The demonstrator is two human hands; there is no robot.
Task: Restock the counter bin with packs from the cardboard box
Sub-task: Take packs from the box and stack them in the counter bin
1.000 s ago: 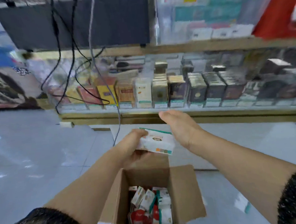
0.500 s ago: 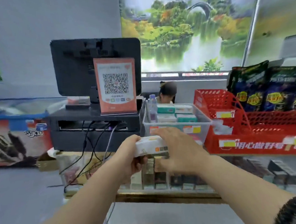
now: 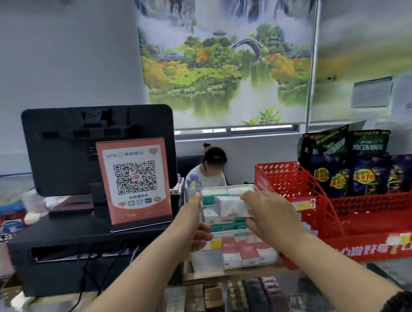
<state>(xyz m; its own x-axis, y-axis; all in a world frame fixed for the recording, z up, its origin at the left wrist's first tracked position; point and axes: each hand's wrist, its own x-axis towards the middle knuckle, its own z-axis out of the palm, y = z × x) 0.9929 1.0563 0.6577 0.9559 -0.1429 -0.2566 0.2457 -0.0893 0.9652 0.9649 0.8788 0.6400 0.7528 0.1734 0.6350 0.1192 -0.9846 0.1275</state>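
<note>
A clear plastic counter bin [image 3: 206,257] stands on the counter between a black register stand and a red basket. Green-and-white packs [image 3: 214,192] lie inside it, and red-and-white packs [image 3: 246,249] show through its front wall. My right hand [image 3: 273,215] grips a white pack [image 3: 230,206] by its right end and holds it just over the bin's top layer. My left hand [image 3: 197,224] lies with straight fingers against the bin's left wall, apart from the pack. The cardboard box is out of view.
A black monitor [image 3: 97,147] with an orange QR sign [image 3: 134,181] stands left of the bin. The red basket [image 3: 297,186] with dark snack bags [image 3: 344,167] sits right. A person [image 3: 212,165] sits behind the counter. Small boxes [image 3: 231,300] fill the case below.
The view rose from the open cardboard box to the counter. The pack went from my left hand to my right and moved up over the bin; my left hand moved to the bin's side.
</note>
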